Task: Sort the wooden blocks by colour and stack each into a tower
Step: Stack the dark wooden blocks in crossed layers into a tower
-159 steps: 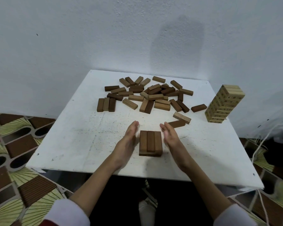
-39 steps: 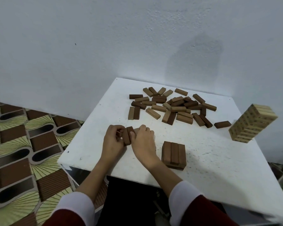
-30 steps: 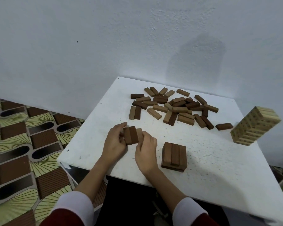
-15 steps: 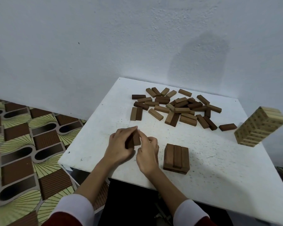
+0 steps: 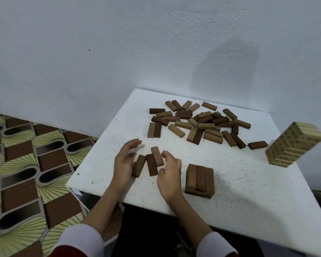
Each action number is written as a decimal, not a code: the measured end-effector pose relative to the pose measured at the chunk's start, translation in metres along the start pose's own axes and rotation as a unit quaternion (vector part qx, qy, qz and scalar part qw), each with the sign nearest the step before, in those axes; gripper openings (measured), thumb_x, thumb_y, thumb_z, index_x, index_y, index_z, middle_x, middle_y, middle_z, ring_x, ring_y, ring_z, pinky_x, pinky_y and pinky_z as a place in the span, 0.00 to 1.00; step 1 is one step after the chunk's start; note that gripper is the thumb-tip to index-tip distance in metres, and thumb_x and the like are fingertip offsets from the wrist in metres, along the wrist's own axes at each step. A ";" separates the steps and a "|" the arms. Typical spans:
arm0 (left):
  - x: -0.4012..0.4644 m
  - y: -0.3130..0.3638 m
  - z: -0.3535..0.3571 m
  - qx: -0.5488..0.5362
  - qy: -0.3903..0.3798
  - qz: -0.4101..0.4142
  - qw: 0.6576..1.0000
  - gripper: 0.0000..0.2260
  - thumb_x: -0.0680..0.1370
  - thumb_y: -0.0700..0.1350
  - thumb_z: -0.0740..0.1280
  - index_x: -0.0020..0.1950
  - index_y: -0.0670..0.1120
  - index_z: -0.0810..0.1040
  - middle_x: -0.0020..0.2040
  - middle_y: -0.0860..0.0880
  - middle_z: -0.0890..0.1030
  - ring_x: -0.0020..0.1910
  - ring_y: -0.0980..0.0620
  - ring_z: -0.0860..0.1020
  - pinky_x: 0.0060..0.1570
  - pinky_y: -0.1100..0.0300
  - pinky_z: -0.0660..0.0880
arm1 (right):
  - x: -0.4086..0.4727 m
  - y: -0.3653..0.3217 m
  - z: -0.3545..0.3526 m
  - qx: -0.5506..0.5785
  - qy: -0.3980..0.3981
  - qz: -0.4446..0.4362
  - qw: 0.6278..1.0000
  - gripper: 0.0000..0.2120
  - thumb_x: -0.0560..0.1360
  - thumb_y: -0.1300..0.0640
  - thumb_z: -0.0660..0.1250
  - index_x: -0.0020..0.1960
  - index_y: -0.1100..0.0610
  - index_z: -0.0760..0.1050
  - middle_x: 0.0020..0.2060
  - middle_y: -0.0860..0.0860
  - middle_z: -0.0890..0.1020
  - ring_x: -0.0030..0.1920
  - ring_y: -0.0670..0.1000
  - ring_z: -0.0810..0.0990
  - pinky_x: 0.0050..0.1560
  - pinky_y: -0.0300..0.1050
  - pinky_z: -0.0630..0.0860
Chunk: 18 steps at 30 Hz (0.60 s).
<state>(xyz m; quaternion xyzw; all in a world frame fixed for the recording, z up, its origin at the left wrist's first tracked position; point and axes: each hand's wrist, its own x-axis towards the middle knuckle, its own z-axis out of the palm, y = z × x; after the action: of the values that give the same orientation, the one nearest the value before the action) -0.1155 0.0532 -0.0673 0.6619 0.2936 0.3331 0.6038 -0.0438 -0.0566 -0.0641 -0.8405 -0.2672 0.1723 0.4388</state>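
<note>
The white table [image 5: 239, 182], rough and speckled, carries everything. At its far side lies the scattered heap of loose blocks [image 5: 200, 121], smooth rectangular wood in dark and mid brown. At its right edge stands the pale tower [image 5: 293, 145]. Near its front edge sits my low dark stack [image 5: 199, 179], three bars across the top. Left of that stack, three dark blocks [image 5: 150, 164] lie splayed on the table. My left hand [image 5: 124, 164] and right hand [image 5: 169, 173] flank them, fingers spread and loosely curled, gripping nothing.
</note>
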 end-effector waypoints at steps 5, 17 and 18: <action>0.001 0.003 0.003 0.070 -0.026 -0.009 0.997 0.29 0.70 0.23 0.63 0.64 0.49 0.72 0.58 0.58 0.75 0.59 0.62 0.72 0.51 0.78 0.68 | -0.001 0.001 0.001 -0.001 -0.022 -0.010 1.000 0.31 0.70 0.70 0.64 0.70 0.54 0.61 0.63 0.51 0.67 0.67 0.51 0.62 0.67 0.43 0.62; 0.002 -0.005 -0.001 0.256 -0.171 0.098 0.946 0.38 0.57 0.40 0.65 0.70 0.46 0.68 0.63 0.49 0.74 0.61 0.52 0.71 0.60 0.57 0.70 | 0.000 0.005 0.001 -0.001 -0.028 -0.032 0.999 0.34 0.72 0.72 0.57 0.73 0.50 0.59 0.62 0.52 0.66 0.63 0.50 0.67 0.64 0.38 0.64; 0.003 -0.007 -0.001 0.271 -0.170 0.104 0.942 0.39 0.58 0.42 0.65 0.70 0.46 0.67 0.63 0.49 0.73 0.61 0.52 0.70 0.59 0.60 0.68 | 0.000 0.005 0.001 0.000 -0.026 -0.032 0.999 0.35 0.71 0.74 0.57 0.73 0.51 0.59 0.63 0.53 0.67 0.64 0.49 0.67 0.63 0.37 0.64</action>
<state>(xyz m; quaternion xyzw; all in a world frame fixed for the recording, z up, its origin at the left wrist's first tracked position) -0.1148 0.0569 -0.0737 0.8740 0.1951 0.1850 0.4047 -0.0425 -0.0585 -0.0690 -0.8263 -0.3057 0.1801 0.4373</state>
